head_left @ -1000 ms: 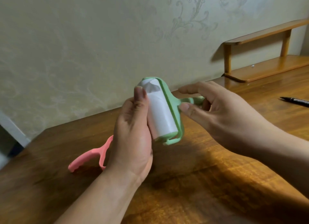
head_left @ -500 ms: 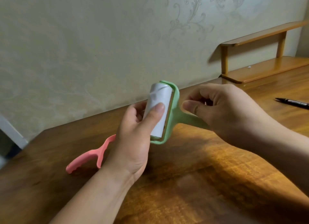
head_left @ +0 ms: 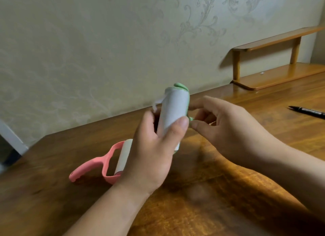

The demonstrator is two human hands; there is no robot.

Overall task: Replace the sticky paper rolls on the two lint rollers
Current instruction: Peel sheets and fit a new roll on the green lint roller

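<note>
Entry: we are watching the left hand (head_left: 151,153) gripping the white paper roll (head_left: 173,110). Its thumb is pressing across the roll's front and the other fingers are curling round the back. The roll is sitting on the green lint roller (head_left: 179,85), held above the table (head_left: 228,200) near centre view, long axis running 12 to 6 o'clock. A loose, wrinkled paper edge (head_left: 158,102) is peeling off at the roll's 10 o'clock.

At 3 o'clock of the roll, the right hand (head_left: 232,130) is pinching the green frame between thumb tip and forefinger (motion blur here; remaining fingers loosely curled).

At 8 o'clock of the left hand, the pink lint roller (head_left: 91,165) is lying flat on the table, partly hidden by the wrist. A pen (head_left: 309,111) is lying at 3 o'clock, and a wooden shelf (head_left: 281,75) is standing at 2 o'clock.
</note>
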